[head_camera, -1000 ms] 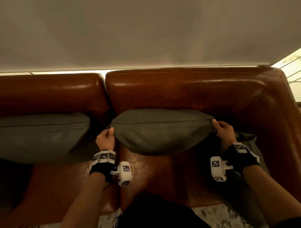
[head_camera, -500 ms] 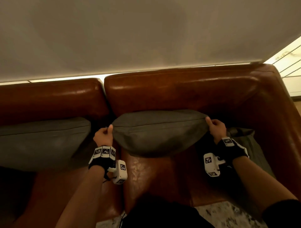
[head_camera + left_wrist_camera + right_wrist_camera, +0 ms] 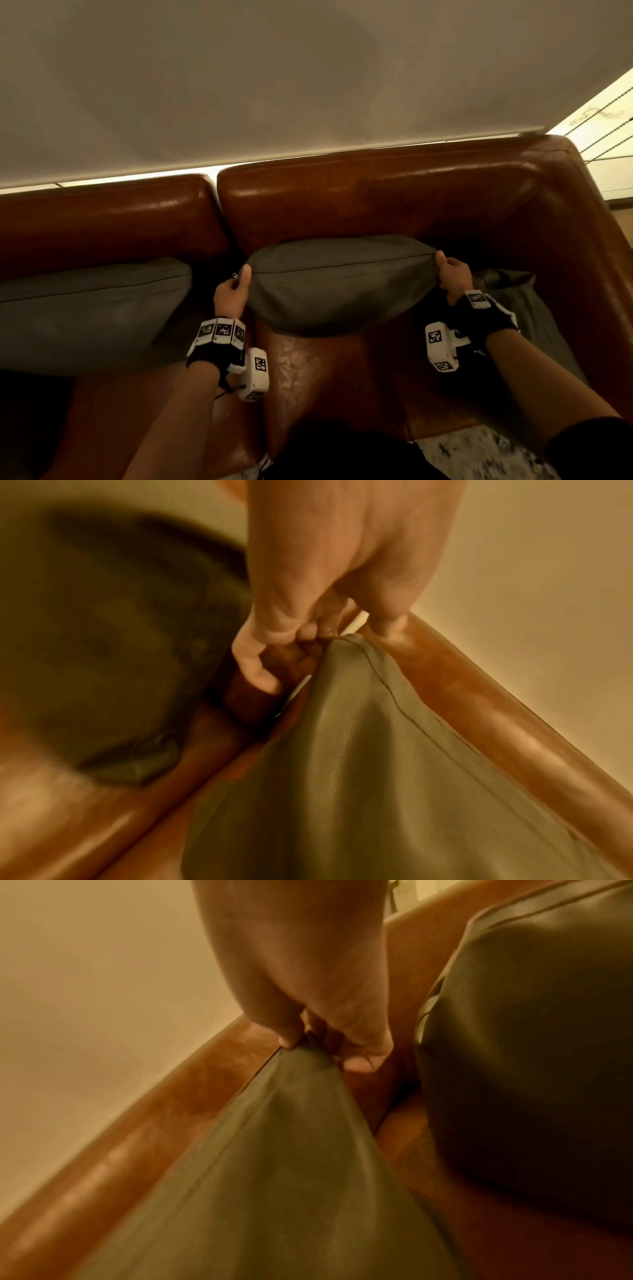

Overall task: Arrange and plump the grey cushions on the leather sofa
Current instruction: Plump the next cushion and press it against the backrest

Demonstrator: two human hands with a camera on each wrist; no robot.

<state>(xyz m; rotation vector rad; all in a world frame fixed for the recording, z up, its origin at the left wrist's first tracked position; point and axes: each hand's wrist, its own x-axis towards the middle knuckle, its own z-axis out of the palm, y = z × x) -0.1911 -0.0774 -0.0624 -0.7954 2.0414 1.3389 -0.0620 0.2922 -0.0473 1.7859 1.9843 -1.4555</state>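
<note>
Left hand point(image 3: 230, 297) pinches the left top corner of the middle grey cushion point(image 3: 337, 287); right hand point(image 3: 454, 276) pinches the right top corner. Cushion's long axis runs left-right between both hands, parallel to the sofa point(image 3: 394, 202) backrest, over the right seat. Neither hand nearer. Count: three grey cushions, namely the held one, one at left point(image 3: 85, 311), and one by the right arm point(image 3: 513, 291).

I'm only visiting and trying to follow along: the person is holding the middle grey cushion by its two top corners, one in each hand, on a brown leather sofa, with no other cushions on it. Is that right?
Not quite. The sofa holds other grey cushions: one on the left and another on the right, as the head view shows. The rest stands: the left hand and right hand pinch the middle cushion by its top corners.
</note>
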